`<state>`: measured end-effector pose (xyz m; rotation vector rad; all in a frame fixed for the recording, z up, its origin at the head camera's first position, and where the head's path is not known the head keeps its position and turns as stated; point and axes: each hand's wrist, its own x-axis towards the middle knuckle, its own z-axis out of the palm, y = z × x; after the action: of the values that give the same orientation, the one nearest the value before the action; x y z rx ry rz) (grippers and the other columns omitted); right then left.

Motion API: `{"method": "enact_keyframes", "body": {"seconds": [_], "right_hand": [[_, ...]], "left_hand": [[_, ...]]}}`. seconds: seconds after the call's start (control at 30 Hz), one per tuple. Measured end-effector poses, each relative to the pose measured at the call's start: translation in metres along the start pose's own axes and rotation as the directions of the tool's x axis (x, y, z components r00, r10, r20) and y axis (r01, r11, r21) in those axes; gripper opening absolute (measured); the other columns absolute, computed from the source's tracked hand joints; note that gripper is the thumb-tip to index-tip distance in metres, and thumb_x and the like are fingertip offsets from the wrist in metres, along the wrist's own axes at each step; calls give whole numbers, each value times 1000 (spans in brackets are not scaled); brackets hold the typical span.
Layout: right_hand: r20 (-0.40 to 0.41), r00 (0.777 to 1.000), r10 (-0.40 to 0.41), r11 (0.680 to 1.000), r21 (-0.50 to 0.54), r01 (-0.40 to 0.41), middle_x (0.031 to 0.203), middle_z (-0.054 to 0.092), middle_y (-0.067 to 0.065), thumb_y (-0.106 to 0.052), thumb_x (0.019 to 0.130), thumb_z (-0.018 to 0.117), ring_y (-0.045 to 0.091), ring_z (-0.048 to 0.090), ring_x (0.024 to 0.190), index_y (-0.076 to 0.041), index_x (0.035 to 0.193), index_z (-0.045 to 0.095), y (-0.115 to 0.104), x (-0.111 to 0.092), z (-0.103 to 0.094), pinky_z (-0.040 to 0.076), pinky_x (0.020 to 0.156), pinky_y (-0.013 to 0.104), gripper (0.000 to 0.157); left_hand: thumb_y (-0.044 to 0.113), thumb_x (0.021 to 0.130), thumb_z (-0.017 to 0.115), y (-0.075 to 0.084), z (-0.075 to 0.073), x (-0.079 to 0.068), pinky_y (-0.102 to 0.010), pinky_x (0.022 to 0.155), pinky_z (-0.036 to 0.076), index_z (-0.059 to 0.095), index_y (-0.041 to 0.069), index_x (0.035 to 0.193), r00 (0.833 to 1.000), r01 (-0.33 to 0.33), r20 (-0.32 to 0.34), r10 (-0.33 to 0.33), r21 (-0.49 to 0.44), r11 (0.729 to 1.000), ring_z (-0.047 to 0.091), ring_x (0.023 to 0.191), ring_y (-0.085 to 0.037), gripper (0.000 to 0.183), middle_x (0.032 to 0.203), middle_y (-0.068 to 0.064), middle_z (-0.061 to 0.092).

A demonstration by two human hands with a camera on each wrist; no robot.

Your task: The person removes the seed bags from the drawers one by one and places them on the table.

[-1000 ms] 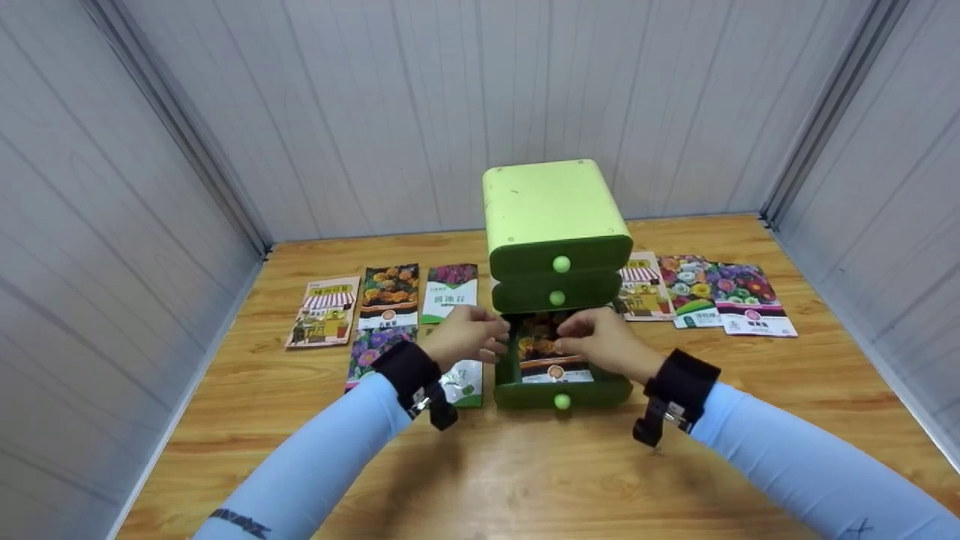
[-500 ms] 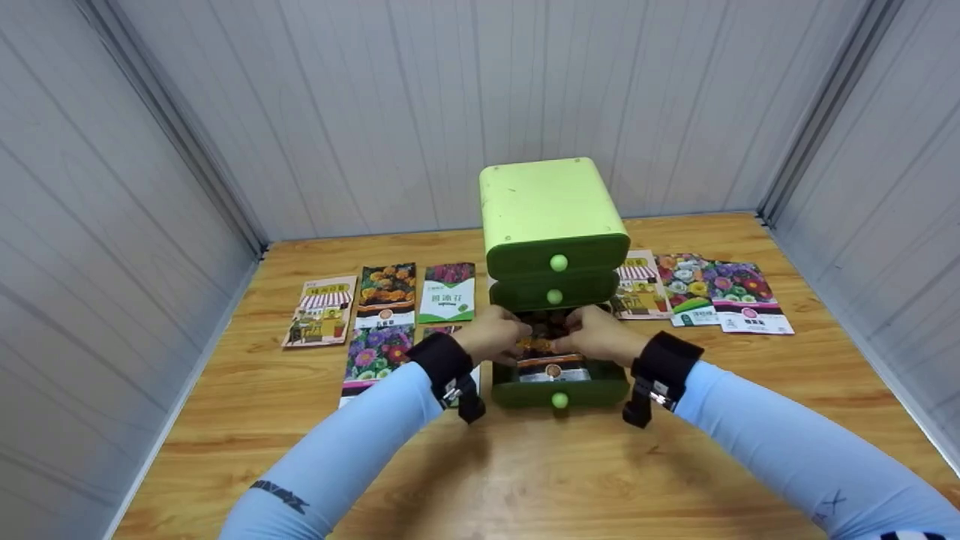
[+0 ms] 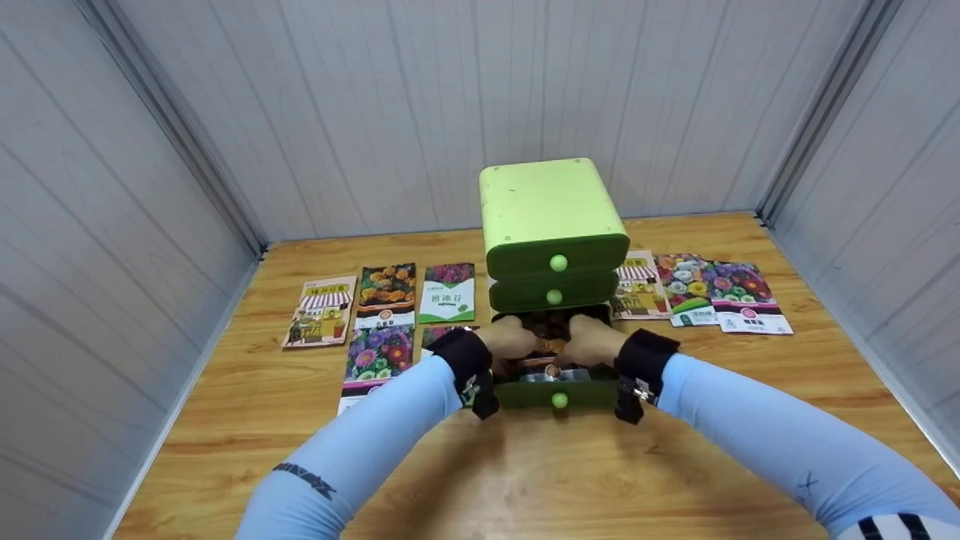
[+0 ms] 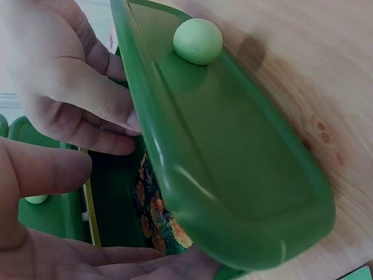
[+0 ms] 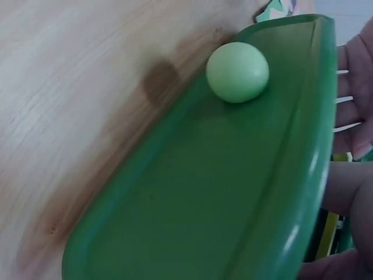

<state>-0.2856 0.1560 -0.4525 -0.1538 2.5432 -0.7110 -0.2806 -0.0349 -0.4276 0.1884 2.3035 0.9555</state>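
A green cabinet [image 3: 551, 202] with a pale top stands on the table, its bottom drawer [image 3: 525, 395] pulled out. Inside that drawer lies a seed packet [image 3: 551, 346] with orange flowers on a dark ground. From the left side my left hand [image 3: 511, 339] reaches over the drawer, its fingers long and its thumb apart from them. My right hand [image 3: 589, 341] reaches in from the right side, thumb over the drawer's inside. Both stay behind the drawer's front panel, and their fingertips are partly hidden in the head view. The round knob [image 4: 198, 41] shows in both wrist views.
Left of the cabinet several seed packets lie in two rows, including a marigold packet [image 3: 386, 295] and a green-and-white packet [image 3: 448, 292]. A striped-awning packet [image 3: 320, 311] lies farthest left. Several more, among them a purple-flower packet [image 3: 748, 296], lie to the right. Walls enclose the table.
Both hands have moved inward and lower into the bottom drawer, the left one from beside it. The packet inside is more covered now. The drawer stays pulled out.
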Motion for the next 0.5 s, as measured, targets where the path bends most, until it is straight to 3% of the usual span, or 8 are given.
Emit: {"method": "enact_keyframes", "body": {"seconds": [0.17,0.3,0.4,0.5], "right_hand": [[51,998,21,997,-71,-17,138,62,29,-29,100,78,31,62,99,12,150,48,-1,2,2,49,82,41,72],[65,998,14,995,-101,-8,151,55,34,-34,100,79,39,64,121,15,155,43,-1,4,2,55,99,47,83],[69,997,20,995,-100,-13,155,53,34,-38,97,83,41,60,133,15,154,44,0,7,2,53,110,52,87],[72,997,22,998,-67,-17,150,58,31,-35,95,85,36,63,120,14,151,48,1,10,2,55,102,47,83]], "left_hand": [[21,108,49,5,3,4,-33,80,40,62,-2,125,1000,-10,12,8,148,989,53,94,-28,32,124,-17,59],[20,108,47,8,4,8,-33,81,38,58,1,115,999,-22,34,16,183,983,52,95,-29,24,129,-21,57],[20,108,46,9,6,11,-33,79,37,57,0,117,1000,-13,28,8,179,984,51,91,-27,24,134,-22,57],[20,109,45,9,8,12,-32,77,37,59,-3,127,1000,0,14,-2,167,986,50,89,-25,33,139,-23,57]]}}
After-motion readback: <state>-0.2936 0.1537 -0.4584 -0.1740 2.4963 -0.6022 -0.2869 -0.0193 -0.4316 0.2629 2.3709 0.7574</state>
